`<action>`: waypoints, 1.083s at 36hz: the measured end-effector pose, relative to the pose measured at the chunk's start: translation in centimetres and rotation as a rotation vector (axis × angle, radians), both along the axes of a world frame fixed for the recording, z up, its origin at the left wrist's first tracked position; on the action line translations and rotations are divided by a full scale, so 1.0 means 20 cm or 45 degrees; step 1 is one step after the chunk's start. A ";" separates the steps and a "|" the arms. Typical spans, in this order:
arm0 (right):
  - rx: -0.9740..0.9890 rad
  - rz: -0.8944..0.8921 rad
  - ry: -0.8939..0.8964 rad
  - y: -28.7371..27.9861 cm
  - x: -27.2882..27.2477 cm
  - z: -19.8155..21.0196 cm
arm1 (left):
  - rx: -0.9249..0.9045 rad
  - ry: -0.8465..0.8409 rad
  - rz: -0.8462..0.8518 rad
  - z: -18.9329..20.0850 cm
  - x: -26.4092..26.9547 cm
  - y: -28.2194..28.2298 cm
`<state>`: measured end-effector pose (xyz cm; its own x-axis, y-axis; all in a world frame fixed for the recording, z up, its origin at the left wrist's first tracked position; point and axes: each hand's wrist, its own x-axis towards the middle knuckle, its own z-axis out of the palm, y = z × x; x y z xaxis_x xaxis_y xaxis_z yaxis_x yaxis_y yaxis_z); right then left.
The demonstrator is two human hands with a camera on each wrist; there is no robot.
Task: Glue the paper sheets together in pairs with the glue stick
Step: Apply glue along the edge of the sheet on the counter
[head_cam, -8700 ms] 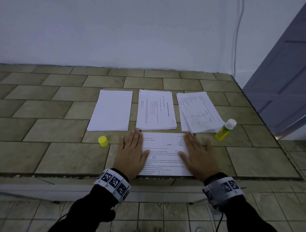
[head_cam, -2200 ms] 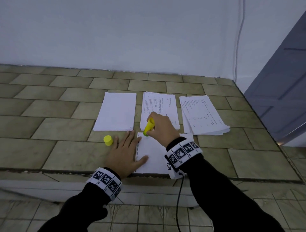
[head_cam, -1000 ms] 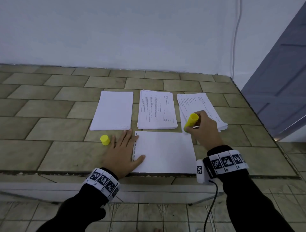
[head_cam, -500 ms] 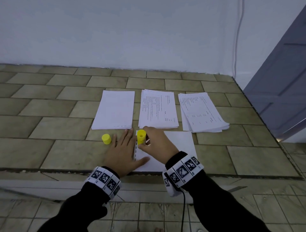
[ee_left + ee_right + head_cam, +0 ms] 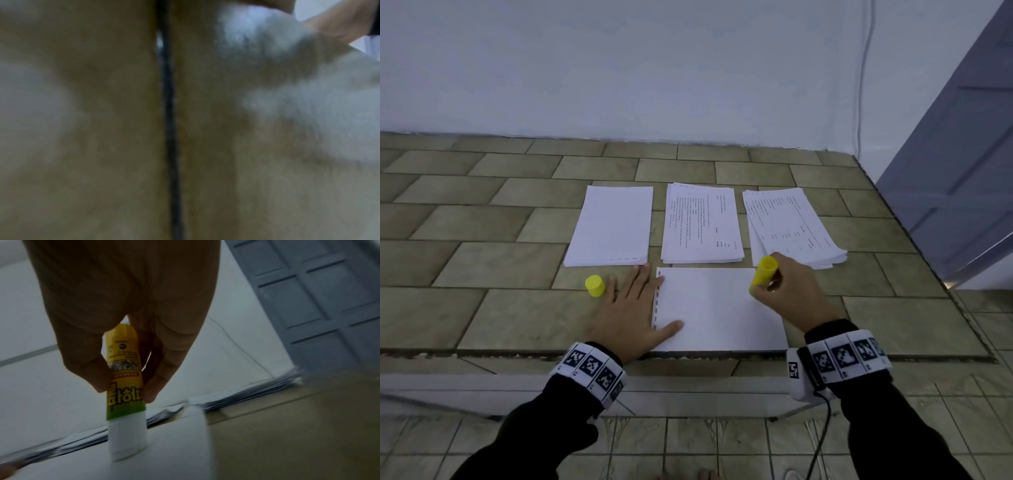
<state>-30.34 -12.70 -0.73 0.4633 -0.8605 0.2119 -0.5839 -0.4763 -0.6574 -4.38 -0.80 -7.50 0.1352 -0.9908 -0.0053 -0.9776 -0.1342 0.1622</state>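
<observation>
Glue pass in hand, right edge of the blank sheet (image 5: 717, 308), lower middle of the head view. Main risk as I judge it: the sheet drags or buckles under the stick, since it is pinned only at its left edge; a pull across it from the far right side could skew or crease it. Second risk: the glue stick (image 5: 763, 271) sits at the very top right corner of the sheet, so a stroke could run off onto the tiled surface (image 5: 482, 253) or smear the printed stack (image 5: 791, 222) just above, which lies near the corner. Patchy coverage is another worry; no glue line can be made out on the paper. The yellow cap (image 5: 595, 285) stands loose left of the left hand, near enough to be knocked. Pose: left hand (image 5: 630, 315) lies flat, palm down, fingers straight and spread, grasping nothing; thumb and forefinger tip overlap the perforated left edge, the rest of the hand on tile. Left wrist view is blurred tile, no help. Right hand (image 5: 791, 294) is at centre right of the head view, wrist raised, fingers curled round the yellow barrel. The right wrist view shows the glue stick (image 5: 124, 379) pinched between thumb and fingers (image 5: 164, 376), white tip down and touching paper. Two more stacks, a blank stack (image 5: 613, 226) and a middle printed stack (image 5: 702, 226), wait above the sheet.
</observation>
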 end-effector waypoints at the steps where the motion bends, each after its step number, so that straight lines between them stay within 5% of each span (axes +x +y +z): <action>1: -0.003 -0.024 0.006 -0.01 -0.03 0.00 | 0.004 -0.003 0.000 0.00 0.00 0.00; 9: -0.034 -0.036 -0.033 0.01 -0.07 0.01 | -0.059 0.073 -0.021 -0.02 0.01 0.01; 18: 0.179 0.551 -0.015 0.24 0.28 0.01 | -0.008 0.028 -0.021 -0.02 0.01 -0.01; 24: 0.112 0.686 -0.006 0.34 0.43 0.00 | 0.024 0.029 -0.057 -0.02 0.03 0.00; 39: 0.154 0.537 0.007 0.18 0.03 0.03 | 0.053 0.005 -0.005 0.00 0.00 0.00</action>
<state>-29.75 -9.18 -0.10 0.7801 -0.6144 0.1178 -0.3586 -0.5935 -0.7205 -4.42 -0.89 -7.40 0.1308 -0.9903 -0.0470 -0.9775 -0.1368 0.1604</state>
